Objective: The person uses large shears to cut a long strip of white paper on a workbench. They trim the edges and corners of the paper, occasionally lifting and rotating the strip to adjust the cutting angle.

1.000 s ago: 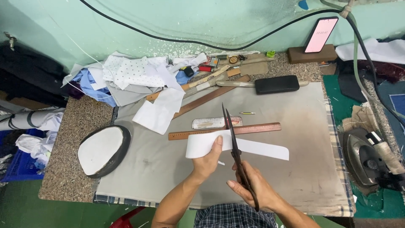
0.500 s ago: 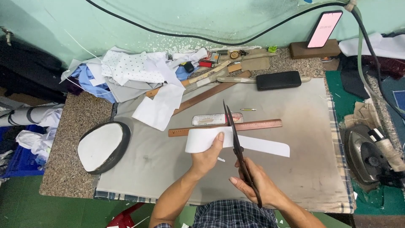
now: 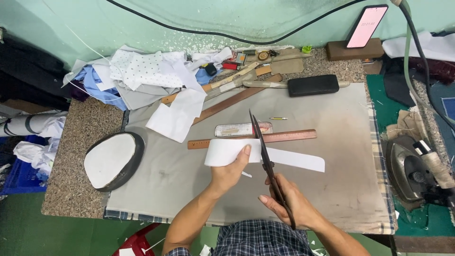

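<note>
The white fabric strip lies with its long axis running left to right across the grey counter, just in front of the wooden ruler, its left end raised and pinched in the left hand. The scissors cross it, blades pointing away from the person toward the wall. The right hand has its grip closed around the handles.

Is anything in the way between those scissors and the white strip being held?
Nothing visible. The scissors in the right hand already cross the white strip, which the left hand holds. The wooden ruler lies just beyond.
</note>
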